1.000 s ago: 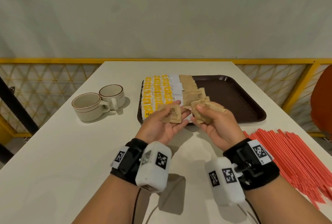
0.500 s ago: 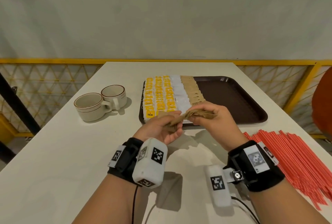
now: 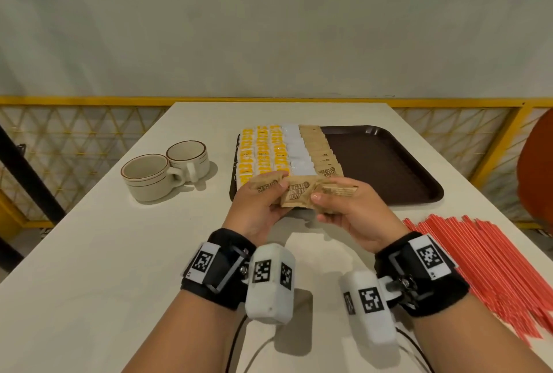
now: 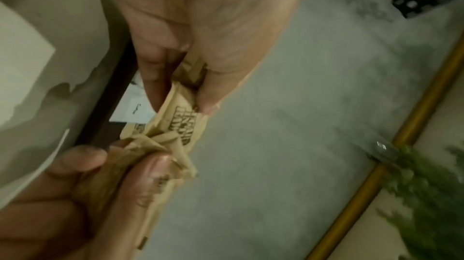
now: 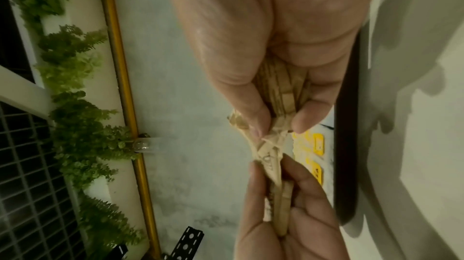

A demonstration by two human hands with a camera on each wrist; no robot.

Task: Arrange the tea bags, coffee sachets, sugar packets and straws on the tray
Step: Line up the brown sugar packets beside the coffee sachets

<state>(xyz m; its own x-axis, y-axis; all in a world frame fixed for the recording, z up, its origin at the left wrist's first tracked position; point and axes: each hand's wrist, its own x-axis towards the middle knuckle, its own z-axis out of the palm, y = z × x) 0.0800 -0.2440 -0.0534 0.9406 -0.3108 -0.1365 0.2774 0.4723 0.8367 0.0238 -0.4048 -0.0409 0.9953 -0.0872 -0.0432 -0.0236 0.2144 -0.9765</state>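
White rectangular worktop (image 3: 89,253) backed by grey wall and yellow mesh railing (image 3: 74,139). Brown paper sugar packets (image 3: 299,196) are pinched in both grips, left hand (image 3: 257,208) and right hand (image 3: 356,211), above near edge of dark brown plastic tray (image 3: 389,169). Packet count unreadable; red straws (image 3: 493,268) cut off at right.

A white table (image 3: 89,253) stands against a plain grey-green wall (image 3: 269,28). A yellow railing (image 3: 74,100) with lattice runs behind the table; green plants (image 5: 75,125) hang beyond it.
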